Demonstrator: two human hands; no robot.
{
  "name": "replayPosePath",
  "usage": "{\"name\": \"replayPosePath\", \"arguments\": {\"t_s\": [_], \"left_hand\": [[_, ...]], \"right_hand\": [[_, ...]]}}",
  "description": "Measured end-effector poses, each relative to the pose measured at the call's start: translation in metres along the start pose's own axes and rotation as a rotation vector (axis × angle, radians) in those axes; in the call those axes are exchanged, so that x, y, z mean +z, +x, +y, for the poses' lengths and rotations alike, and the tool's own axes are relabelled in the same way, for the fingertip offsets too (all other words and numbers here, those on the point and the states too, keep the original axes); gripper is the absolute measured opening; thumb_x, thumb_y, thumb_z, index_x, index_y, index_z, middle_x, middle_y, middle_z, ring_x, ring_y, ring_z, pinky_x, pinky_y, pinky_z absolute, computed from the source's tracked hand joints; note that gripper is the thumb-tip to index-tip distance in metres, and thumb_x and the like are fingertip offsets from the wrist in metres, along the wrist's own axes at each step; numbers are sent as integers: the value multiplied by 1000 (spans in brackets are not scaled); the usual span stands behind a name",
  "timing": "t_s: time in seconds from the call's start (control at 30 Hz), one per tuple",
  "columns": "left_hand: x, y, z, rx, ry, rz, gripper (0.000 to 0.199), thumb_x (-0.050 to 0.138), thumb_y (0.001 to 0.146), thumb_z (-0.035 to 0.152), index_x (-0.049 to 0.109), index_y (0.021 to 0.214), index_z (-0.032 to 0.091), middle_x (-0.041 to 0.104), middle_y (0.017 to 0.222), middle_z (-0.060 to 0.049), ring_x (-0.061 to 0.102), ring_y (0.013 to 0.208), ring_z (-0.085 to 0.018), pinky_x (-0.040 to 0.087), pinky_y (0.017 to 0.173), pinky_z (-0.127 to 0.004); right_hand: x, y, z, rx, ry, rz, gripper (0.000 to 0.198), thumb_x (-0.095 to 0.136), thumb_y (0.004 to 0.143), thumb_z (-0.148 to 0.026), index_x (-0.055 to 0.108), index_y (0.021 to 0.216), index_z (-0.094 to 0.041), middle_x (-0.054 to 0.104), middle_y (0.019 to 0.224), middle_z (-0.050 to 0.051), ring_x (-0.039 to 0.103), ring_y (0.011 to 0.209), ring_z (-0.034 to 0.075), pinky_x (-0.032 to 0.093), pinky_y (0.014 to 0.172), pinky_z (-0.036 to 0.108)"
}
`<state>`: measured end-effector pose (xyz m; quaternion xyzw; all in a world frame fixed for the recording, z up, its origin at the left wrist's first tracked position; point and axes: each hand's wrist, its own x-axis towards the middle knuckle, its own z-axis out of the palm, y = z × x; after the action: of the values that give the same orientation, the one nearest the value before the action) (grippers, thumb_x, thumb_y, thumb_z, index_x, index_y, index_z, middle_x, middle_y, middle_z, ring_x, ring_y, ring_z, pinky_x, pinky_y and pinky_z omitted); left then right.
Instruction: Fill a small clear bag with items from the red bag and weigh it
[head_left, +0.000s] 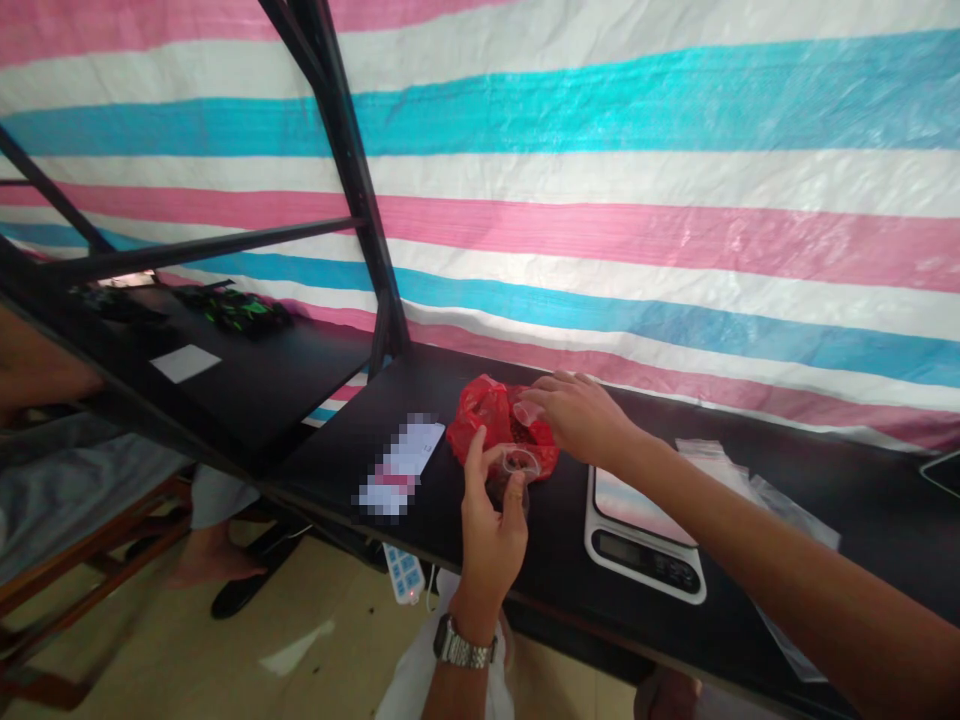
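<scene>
A person's two bare hands work over a long black worktop (750, 600) set against a tarpaulin (600, 150) striped in pink, white and blue. At the far left, a black metal rack (352, 180) rises from the worktop's left end, with a lower black shelf (247, 390) beside it carrying a white sheet (184, 362) and dark items with green markings (236, 308). Below the worktop's near edge, a white power strip (403, 575) hangs towards the floor. On the worktop near its left end lies a white card or packet (401, 468), its print blurred out.

The left hand (491, 525), a metal watch (465, 645) on its wrist, comes up from the near edge, and its grip is clamped on a small clear plastic cup (517, 468), thumb on one side and fingers on the other. The cup sits just in front of a crumpled red plastic bag (484, 410), touching its near side. The right hand (581, 415) reaches across from the right and rests on the bag's top, its fingers pinched together on a small pale, clear piece (527, 412); what that piece is cannot be told.

Just to the right, near the front edge, a white digital kitchen scale (645, 530) lies under the right forearm. Beyond it, clear plastic bags (750, 485) lie flat on the worktop.
</scene>
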<state>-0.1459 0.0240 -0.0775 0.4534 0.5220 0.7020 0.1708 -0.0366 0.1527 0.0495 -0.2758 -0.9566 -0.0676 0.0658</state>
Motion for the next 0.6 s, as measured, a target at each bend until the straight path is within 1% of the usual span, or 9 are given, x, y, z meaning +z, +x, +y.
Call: {"name": "replayPosePath", "arguments": {"t_s": [0.07, 0.17, 0.23, 0.3, 0.37, 0.4, 0.47, 0.57, 0.6], "left_hand": [[-3, -2, -1, -4, -3, 6, 62, 64, 103, 34, 38, 158, 25, 72, 120, -8, 71, 111, -21, 53, 104, -37], [-3, -6, 1, -6, -12, 4, 63, 67, 101, 34, 39, 157, 25, 72, 120, -8, 71, 110, -20, 54, 103, -37], [2, -9, 7, -12, -56, -26, 64, 69, 100, 34, 39, 157, 27, 73, 118, -7, 72, 111, -20, 54, 102, -37], [11, -12, 18, -34, -120, -64, 66, 69, 100, 33, 37, 157, 28, 74, 117, -6, 73, 110, -20, 55, 100, -37], [23, -17, 30, -84, -171, -94, 68, 70, 99, 33, 36, 157, 29, 74, 118, -6, 74, 108, -20, 57, 97, -36], [30, -20, 36, -108, -186, -110, 69, 71, 99, 33, 35, 157, 29, 74, 119, -7, 74, 107, -20, 58, 95, -35], [45, -26, 45, -145, -195, -147, 71, 73, 97, 33, 36, 157, 30, 74, 121, -7, 74, 104, -19, 59, 93, -34], [63, -38, 53, -160, -169, -209, 73, 75, 95, 31, 37, 157, 31, 75, 122, -6, 73, 100, -18, 59, 93, -34], [69, -42, 53, -160, -159, -226, 73, 75, 94, 31, 38, 157, 31, 75, 122, -6, 73, 100, -18, 59, 92, -34]], "right_hand": [[7, 8, 2, -43, 84, -70, 48, 63, 88, -2, 73, 130, -23, 74, 135, 12, 67, 117, 27, 49, 99, 40], [4, -6, 9, -17, 255, -1, 52, 58, 88, 0, 72, 133, -23, 70, 141, 11, 66, 125, 26, 47, 107, 41], [-3, -35, 12, 74, 434, 91, 44, 53, 95, -6, 75, 129, -22, 74, 134, 11, 69, 117, 24, 50, 104, 40], [-8, -74, 10, 186, 664, 130, 32, 54, 101, -23, 77, 124, -24, 79, 119, 7, 72, 96, 20, 56, 88, 34], [-9, -113, 3, 316, 832, 149, 28, 59, 100, -39, 78, 117, -26, 81, 108, 4, 70, 78, 18, 56, 70, 30], [-7, -130, -2, 374, 887, 163, 28, 63, 98, -43, 78, 114, -27, 80, 101, 4, 69, 74, 18, 56, 66, 30], [-2, -159, -12, 486, 965, 221, 26, 64, 97, -46, 78, 107, -28, 79, 88, 2, 68, 71, 18, 55, 65, 30], [9, -187, -20, 646, 1068, 349, 26, 66, 95, -50, 78, 101, -27, 79, 89, 3, 72, 77, 20, 57, 73, 32], [11, -193, -20, 695, 1105, 385, 28, 69, 92, -52, 78, 100, -27, 80, 89, 4, 72, 77, 21, 58, 72, 32]]}}
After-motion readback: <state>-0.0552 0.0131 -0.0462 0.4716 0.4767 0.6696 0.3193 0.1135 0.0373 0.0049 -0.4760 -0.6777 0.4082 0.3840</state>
